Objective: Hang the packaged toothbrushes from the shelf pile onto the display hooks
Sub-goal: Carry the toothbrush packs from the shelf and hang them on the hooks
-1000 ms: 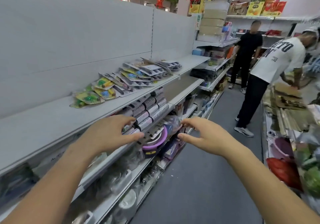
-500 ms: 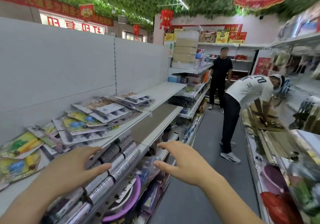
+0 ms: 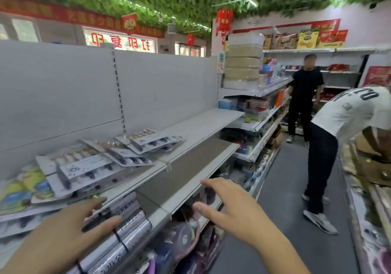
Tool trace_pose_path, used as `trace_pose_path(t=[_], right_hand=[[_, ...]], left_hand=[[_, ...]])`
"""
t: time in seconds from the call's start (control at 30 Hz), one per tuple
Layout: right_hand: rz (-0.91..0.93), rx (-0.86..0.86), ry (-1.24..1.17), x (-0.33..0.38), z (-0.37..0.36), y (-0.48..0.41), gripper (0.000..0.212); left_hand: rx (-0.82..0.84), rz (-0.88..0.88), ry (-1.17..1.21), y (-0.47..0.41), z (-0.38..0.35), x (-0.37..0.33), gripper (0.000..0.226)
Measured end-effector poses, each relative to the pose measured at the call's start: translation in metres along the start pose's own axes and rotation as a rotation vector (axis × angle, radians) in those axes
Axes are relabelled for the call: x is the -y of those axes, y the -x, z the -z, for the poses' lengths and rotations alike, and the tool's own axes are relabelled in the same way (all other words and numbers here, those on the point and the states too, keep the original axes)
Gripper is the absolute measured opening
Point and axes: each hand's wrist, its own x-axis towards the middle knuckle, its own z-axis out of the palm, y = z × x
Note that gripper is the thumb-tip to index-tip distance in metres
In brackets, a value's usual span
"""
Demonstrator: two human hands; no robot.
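While the packaged toothbrushes (image 3: 91, 168) are lying in an overlapping pile on the upper shelf (image 3: 201, 125), the left hand (image 3: 63, 237) and right hand (image 3: 230, 212) are hovering below, fingers spread, holding nothing (no hooks showing); a hasty grab is risking a slide.

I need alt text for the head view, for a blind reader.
The left hand and right hand, open and empty, reach toward a grey shelf with a pile of packaged toothbrushes. A person in black and a person in white stand beyond.
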Motion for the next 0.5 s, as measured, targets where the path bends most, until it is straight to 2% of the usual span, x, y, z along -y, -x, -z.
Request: trace_pose_path(t=[0.07, 0.17, 0.4, 0.5], right_hand=[[0.039, 0.033, -0.016, -0.011, -0.011, -0.031, 0.078], [0.068, 0.069, -0.051, -0.019, -0.021, -0.073, 0.079], [0.116, 0.144, -0.045, -0.034, -0.043, -0.188, 0.083], [0.083, 0.128, -0.085, -0.041, -0.037, -0.233, 0.084]], left_hand=[[0.010, 0.083, -0.056, -0.009, 0.011, -0.013, 0.109], [-0.097, 0.138, -0.113, -0.028, 0.016, -0.005, 0.121], [-0.312, 0.351, 0.053, -0.089, 0.018, 0.038, 0.114], [-0.355, 0.396, 0.063, -0.116, 0.021, 0.034, 0.120]])
